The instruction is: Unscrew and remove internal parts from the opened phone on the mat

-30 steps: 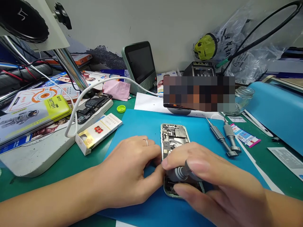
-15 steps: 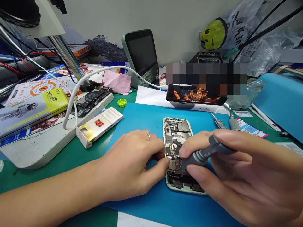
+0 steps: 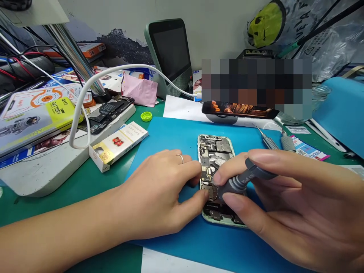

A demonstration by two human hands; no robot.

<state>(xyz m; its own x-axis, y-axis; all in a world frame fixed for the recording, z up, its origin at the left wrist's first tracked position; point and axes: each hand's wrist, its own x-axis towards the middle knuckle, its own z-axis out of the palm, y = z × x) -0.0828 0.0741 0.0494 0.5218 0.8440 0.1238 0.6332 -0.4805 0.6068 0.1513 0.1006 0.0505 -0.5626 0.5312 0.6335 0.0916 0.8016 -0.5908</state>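
Note:
An opened smartphone [image 3: 217, 149] lies on the blue mat [image 3: 170, 140], its circuit boards and inner parts exposed. My left hand [image 3: 165, 189], a ring on one finger, grips the phone's left edge with bent fingers and the thumb. Over the phone's middle, my right hand [image 3: 295, 201] holds a dark grey precision screwdriver [image 3: 241, 182] at a slant. Its thumb and fingers are round the handle, and one finger lies on the swivel cap. The screwdriver's tip is hidden from me, as is the phone's lower right part.
A lit phone [image 3: 241, 110] leans behind the mat. Two metal-handled tools [image 3: 269, 141] lie to the right. On the left are a cigarette box [image 3: 119, 146], a green cap [image 3: 146, 116], another opened phone [image 3: 109, 113], a battery box [image 3: 36, 121] and a white cable [image 3: 82, 98]. A smart display [image 3: 170, 53] stands behind.
The view has tilted down a little, so the background sits higher. Both hands keep their hold on the phone and the screwdriver, with hardly any shift between them.

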